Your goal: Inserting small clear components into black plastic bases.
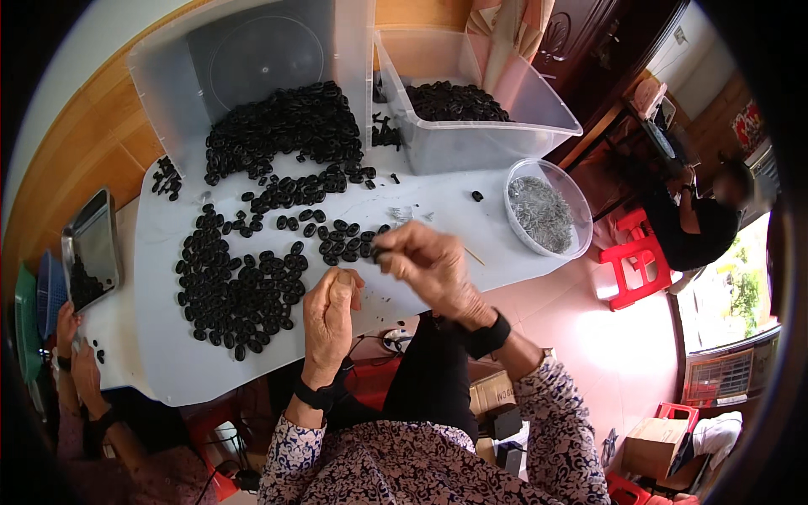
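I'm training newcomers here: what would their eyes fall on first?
Black oval pieces crowd the left half of the white table, with more heaped behind in a clear bin. At the right end stands a round tub of tiny transparent bits. Near the centre, the right hand pinches a dark piece beside the left hand.

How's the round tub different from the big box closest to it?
The round tub is curved; the big box has corners. The tub is smaller, the box bigger. The tub holds tiny clear bits; the box holds black pieces. Both are see-through and open on top.
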`<state>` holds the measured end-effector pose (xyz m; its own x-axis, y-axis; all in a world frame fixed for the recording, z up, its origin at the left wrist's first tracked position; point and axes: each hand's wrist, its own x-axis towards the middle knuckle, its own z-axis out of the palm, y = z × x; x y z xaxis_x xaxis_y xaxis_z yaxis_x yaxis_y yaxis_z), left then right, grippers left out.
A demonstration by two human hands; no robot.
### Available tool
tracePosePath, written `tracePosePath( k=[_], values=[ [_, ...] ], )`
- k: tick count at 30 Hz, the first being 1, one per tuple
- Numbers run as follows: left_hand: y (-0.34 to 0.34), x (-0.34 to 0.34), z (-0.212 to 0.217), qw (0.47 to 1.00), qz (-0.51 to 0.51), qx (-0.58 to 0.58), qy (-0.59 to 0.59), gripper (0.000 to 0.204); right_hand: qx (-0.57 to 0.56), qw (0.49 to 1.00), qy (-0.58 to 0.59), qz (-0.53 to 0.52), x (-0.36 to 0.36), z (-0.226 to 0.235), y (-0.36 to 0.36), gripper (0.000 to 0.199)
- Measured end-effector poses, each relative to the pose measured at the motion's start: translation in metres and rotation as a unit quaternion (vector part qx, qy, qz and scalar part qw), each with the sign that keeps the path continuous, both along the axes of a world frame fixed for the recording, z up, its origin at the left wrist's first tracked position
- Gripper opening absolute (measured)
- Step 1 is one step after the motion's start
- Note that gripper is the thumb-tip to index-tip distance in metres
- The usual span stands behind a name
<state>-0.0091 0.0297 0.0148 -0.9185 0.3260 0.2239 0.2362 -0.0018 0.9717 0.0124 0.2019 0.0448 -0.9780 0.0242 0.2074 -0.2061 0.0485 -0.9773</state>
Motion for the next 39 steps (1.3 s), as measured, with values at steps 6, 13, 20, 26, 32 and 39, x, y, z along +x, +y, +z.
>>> tracePosePath(
  k=[6, 13, 20, 26, 32, 39],
  values=[
    [-0.002, -0.001, 0.0, 0.995, 0.019, 0.097, 0.002, 0.037, 0.149, 0.949, 0.112, -0.253, -0.077, 0.108, 0.078, 0.037],
    [-0.007, -0.002, 0.0, 0.998, 0.031, 0.034, -0.042, 0.037, 0.267, 0.951, 0.007, -0.155, -0.041, 0.023, 0.042, 0.011],
    [-0.006, 0.0, -0.001, 0.999, 0.018, 0.036, -0.031, 0.037, 0.483, 0.865, 0.126, -0.056, -0.049, 0.003, 0.038, 0.011],
    [-0.006, 0.0, -0.002, 0.999, 0.021, 0.021, -0.032, 0.036, 0.466, 0.882, 0.066, -0.02, -0.05, 0.004, 0.019, 0.011],
    [-0.008, 0.0, -0.003, 1.0, 0.019, 0.01, -0.02, 0.035, 0.372, 0.927, 0.002, 0.057, -0.056, 0.012, 0.001, 0.013],
    [-0.007, 0.001, -0.003, 0.999, 0.0, -0.032, 0.015, 0.028, 0.41, 0.907, 0.098, 0.02, -0.07, 0.009, -0.004, 0.013]
  ],
)
